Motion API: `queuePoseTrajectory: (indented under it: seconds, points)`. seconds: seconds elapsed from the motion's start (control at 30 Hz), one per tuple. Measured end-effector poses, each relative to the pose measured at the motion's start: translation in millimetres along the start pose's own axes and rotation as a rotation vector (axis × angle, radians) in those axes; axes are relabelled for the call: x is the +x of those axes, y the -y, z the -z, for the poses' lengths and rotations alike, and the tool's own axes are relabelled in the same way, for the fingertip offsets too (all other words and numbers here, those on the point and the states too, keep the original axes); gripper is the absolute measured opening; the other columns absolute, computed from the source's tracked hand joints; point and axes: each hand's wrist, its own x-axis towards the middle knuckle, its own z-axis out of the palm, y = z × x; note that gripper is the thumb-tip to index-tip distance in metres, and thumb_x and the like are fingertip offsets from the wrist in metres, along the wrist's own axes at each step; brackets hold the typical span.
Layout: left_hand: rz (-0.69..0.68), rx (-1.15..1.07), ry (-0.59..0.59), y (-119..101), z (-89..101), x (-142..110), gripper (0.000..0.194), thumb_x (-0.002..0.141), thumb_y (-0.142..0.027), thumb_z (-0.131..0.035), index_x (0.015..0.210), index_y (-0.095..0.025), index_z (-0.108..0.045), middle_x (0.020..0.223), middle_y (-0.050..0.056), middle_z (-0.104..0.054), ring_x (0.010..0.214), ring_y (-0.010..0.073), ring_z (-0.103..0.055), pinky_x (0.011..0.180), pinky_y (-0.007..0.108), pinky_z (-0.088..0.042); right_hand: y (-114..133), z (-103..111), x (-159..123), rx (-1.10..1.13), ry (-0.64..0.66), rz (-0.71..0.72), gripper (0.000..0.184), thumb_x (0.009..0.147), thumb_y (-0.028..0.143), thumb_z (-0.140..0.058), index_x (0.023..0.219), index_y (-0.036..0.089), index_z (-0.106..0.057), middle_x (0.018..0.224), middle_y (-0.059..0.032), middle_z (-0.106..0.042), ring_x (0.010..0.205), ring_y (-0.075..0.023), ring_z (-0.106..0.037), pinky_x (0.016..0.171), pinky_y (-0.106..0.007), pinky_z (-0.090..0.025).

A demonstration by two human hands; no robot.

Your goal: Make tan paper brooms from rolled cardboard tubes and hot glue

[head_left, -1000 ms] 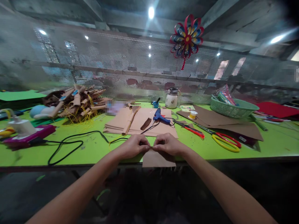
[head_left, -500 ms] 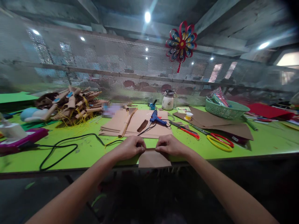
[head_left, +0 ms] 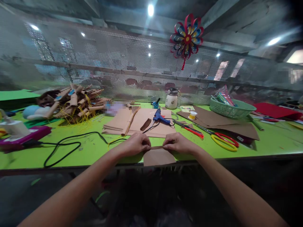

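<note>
At the table's front edge lies a piece of brown kraft paper (head_left: 159,157), its far edge folded into a narrow strip. My left hand (head_left: 137,143) pinches the left end of that fold, and my right hand (head_left: 177,143) pinches the right end. The near part of the paper hangs past the table edge. Just beyond my hands, a stack of brown paper sheets (head_left: 118,121) carries a blue glue gun (head_left: 161,118), a small pleated brown paper strip (head_left: 145,124) and a rolled paper piece with a fanned end (head_left: 131,120).
Red-handled scissors (head_left: 196,133) and large scissors with red and yellow handles (head_left: 224,142) lie at right, before a green basket (head_left: 233,108). A black cord (head_left: 78,135) loops from a purple power strip (head_left: 30,137). Paper rolls with yellow string (head_left: 75,105) are heaped at back left.
The far edge of the paper now shows a flatter, clearer folded strip. Both hands keep their pinch, with slightly more space between them. The whole view has shifted a little.
</note>
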Motion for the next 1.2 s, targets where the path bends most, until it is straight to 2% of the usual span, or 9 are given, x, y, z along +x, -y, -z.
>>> queuePoseTrajectory:
  seconds: [0.27, 0.63, 0.73, 0.83, 0.87, 0.93, 1.03, 1.13, 1.2]
  points:
    - [-0.046, 0.005, 0.041, 1.0, 3.8, 0.7, 0.019, 0.075, -0.027, -0.057, 0.079, -0.015, -0.072, 0.073, 0.004, -0.069, 0.071, 0.0160, -0.058, 0.063, 0.022, -0.039, -3.4, 1.1, 2.1, 0.076, 0.013, -0.077, 0.013, 0.073, 0.023, -0.064, 0.073, 0.012, -0.071, 0.067, -0.0023, -0.063, 0.064, -0.0136, -0.057, 0.060, -0.023, -0.044]
    - [-0.022, 0.078, -0.065, -2.0, -1.0, 4.8, 0.015, 0.075, -0.027, -0.059, 0.077, -0.017, -0.070, 0.072, 0.003, -0.065, 0.070, 0.0162, -0.056, 0.063, 0.023, -0.038, 2.6, 2.5, 1.9, 0.047, 0.000, -0.086, 0.007, 0.073, 0.018, -0.064, 0.072, 0.014, -0.070, 0.067, -0.0012, -0.064, 0.065, -0.0138, -0.058, 0.062, -0.023, -0.045]
    - [-0.115, 0.184, -0.194, -13.3, 10.9, 5.5, 0.014, 0.080, -0.022, -0.054, 0.080, -0.018, -0.068, 0.078, 0.004, -0.062, 0.073, 0.0155, -0.055, 0.066, 0.024, -0.040, 13.3, 14.4, 1.8, -0.054, -0.150, 0.057, 0.007, 0.076, 0.015, -0.061, 0.071, 0.015, -0.067, 0.071, -0.0029, -0.061, 0.069, -0.0149, -0.057, 0.065, -0.026, -0.045]
    - [-0.267, 0.399, -0.423, -34.1, 22.7, -2.7, 0.022, 0.088, -0.017, -0.043, 0.083, -0.016, -0.065, 0.085, 0.007, -0.056, 0.078, 0.0171, -0.051, 0.070, 0.029, -0.041, 28.6, 25.0, -5.7, -0.323, -0.363, 0.259, 0.015, 0.084, 0.014, -0.053, 0.076, 0.018, -0.065, 0.080, -0.0064, -0.058, 0.079, -0.0190, -0.052, 0.071, -0.033, -0.043]
    - [-0.322, 0.476, -0.453, -40.6, 23.4, -7.7, 0.024, 0.090, -0.017, -0.040, 0.084, -0.016, -0.063, 0.085, 0.007, -0.055, 0.080, 0.0182, -0.049, 0.073, 0.031, -0.041, 32.6, 24.9, -10.4, -0.418, -0.395, 0.296, 0.018, 0.086, 0.014, -0.049, 0.077, 0.019, -0.064, 0.081, -0.0072, -0.057, 0.081, -0.0204, -0.050, 0.072, -0.035, -0.041]
    - [-0.401, 0.583, -0.439, -48.8, 17.6, -19.7, 0.025, 0.091, -0.014, -0.036, 0.087, -0.015, -0.061, 0.087, 0.009, -0.054, 0.085, 0.0206, -0.047, 0.076, 0.034, -0.042, 36.3, 16.9, -22.4, -0.559, -0.395, 0.332, 0.022, 0.089, 0.013, -0.044, 0.078, 0.019, -0.062, 0.079, -0.0079, -0.056, 0.081, -0.0216, -0.046, 0.073, -0.037, -0.039]
    - [-0.455, 0.613, -0.260, -46.4, -6.1, -36.4, 0.019, 0.088, -0.010, -0.040, 0.089, -0.015, -0.058, 0.090, 0.010, -0.054, 0.086, 0.0217, -0.046, 0.078, 0.035, -0.043, 30.7, -8.4, -41.5, -0.621, -0.303, 0.351, 0.027, 0.090, 0.009, -0.039, 0.077, 0.018, -0.061, 0.078, -0.0084, -0.055, 0.077, -0.0206, -0.044, 0.069, -0.035, -0.037]
    - [-0.408, 0.551, -0.206, -35.0, -30.0, -44.2, 0.019, 0.084, -0.006, -0.042, 0.092, -0.015, -0.057, 0.095, 0.009, -0.055, 0.091, 0.0220, -0.046, 0.083, 0.036, -0.043, 21.6, -28.3, -52.9, -0.567, -0.214, 0.304, 0.028, 0.089, 0.006, -0.037, 0.079, 0.017, -0.061, 0.077, -0.0077, -0.054, 0.075, -0.0193, -0.043, 0.065, -0.032, -0.036]
    - [-0.340, 0.506, -0.207, -30.1, -37.3, -44.2, 0.018, 0.084, -0.006, -0.044, 0.092, -0.017, -0.056, 0.098, 0.009, -0.055, 0.093, 0.0218, -0.046, 0.084, 0.035, -0.042, 19.0, -31.7, -54.5, -0.488, -0.180, 0.261, 0.026, 0.089, 0.006, -0.039, 0.082, 0.017, -0.061, 0.078, -0.0071, -0.053, 0.076, -0.0187, -0.044, 0.065, -0.031, -0.036]
